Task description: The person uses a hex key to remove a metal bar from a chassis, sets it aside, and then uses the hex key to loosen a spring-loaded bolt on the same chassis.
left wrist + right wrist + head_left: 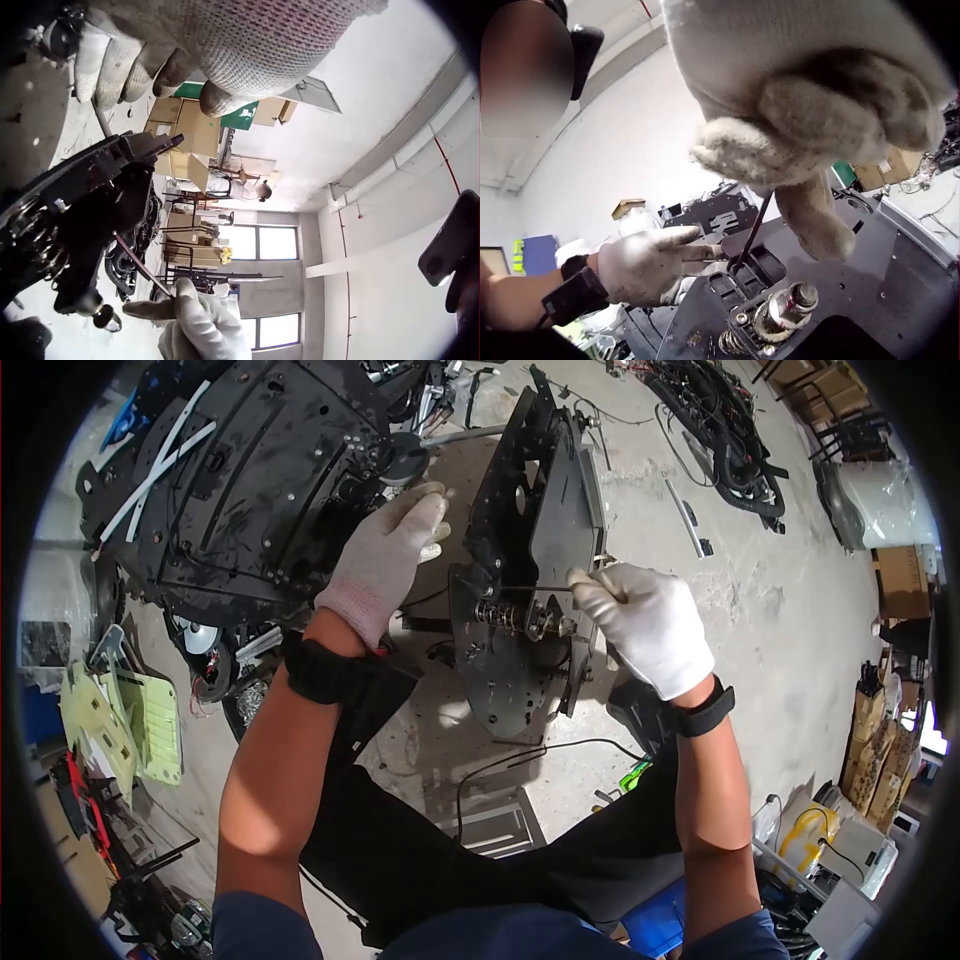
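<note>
A dark metal assembly [565,530] with a spring [500,616] and a bolt end [802,295] stands between the hands. The gloved right hand [650,622] grips a thin dark rod [538,589], its fingers curled round one end. In the right wrist view the rod [754,229] slants down from the fist to a slotted black part beside the bolt. To the left of the assembly is the gloved left hand [390,555], its fingers loosely extended, holding nothing. The left wrist view shows the rod [142,266] reaching from the right hand [206,326] toward the assembly.
A large black panel [255,490] with crossed white strips lies at the left. Bundled black cables [720,440] are on the floor at the upper right. A thin black cable [520,748] curves between the person's legs. Pale green panels [150,725] stand at far left.
</note>
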A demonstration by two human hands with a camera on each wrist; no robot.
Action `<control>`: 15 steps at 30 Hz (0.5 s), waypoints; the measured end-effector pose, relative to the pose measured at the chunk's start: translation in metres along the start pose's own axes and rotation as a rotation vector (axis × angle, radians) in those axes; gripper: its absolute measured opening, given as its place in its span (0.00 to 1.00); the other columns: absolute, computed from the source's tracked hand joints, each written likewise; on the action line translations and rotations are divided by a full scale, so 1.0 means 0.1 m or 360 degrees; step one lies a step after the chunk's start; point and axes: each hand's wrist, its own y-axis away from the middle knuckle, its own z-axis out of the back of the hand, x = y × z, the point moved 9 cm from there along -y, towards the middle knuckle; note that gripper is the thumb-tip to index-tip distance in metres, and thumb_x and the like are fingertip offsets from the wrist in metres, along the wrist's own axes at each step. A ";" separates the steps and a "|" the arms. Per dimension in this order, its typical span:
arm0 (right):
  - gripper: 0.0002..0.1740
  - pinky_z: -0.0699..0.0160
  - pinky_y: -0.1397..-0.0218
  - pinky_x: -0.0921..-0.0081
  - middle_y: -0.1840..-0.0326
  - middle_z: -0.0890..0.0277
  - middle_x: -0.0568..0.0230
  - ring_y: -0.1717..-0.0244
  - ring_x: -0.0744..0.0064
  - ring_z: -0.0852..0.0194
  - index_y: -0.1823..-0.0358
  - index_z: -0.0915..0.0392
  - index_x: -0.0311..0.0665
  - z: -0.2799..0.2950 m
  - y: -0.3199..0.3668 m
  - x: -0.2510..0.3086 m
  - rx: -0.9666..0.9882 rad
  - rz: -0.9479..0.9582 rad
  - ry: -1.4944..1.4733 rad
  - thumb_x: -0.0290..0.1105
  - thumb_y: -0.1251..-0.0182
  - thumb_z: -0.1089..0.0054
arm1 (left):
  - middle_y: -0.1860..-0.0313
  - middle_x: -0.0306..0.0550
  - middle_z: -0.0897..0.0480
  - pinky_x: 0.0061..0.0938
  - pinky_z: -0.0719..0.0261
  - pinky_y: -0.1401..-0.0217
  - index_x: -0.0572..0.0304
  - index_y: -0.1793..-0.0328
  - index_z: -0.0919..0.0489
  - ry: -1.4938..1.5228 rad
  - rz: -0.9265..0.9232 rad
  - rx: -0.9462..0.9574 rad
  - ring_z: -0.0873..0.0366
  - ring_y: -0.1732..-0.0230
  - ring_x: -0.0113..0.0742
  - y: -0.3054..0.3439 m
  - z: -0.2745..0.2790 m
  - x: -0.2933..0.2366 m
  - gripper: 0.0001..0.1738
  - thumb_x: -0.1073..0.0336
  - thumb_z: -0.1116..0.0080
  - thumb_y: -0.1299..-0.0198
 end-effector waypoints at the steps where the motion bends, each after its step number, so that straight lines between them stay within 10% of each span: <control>1: 0.20 0.31 0.79 0.67 0.88 0.32 0.54 0.85 0.56 0.29 0.81 0.24 0.35 -0.05 0.00 -0.04 0.0063 -0.0077 -0.0051 0.41 0.36 0.37 | 0.40 0.53 0.25 0.29 0.24 0.39 0.68 0.32 0.33 0.0005 -0.0001 -0.0007 0.24 0.42 0.39 0.00 0.00 0.00 0.27 0.56 0.52 0.30; 15: 0.18 0.29 0.79 0.70 0.86 0.31 0.55 0.84 0.59 0.27 0.80 0.23 0.37 -0.22 -0.09 -0.07 0.0151 -0.0027 -0.0062 0.40 0.36 0.37 | 0.43 0.51 0.23 0.23 0.24 0.41 0.70 0.33 0.32 -0.0107 -0.0030 -0.0021 0.23 0.44 0.35 0.00 0.09 -0.02 0.28 0.56 0.49 0.31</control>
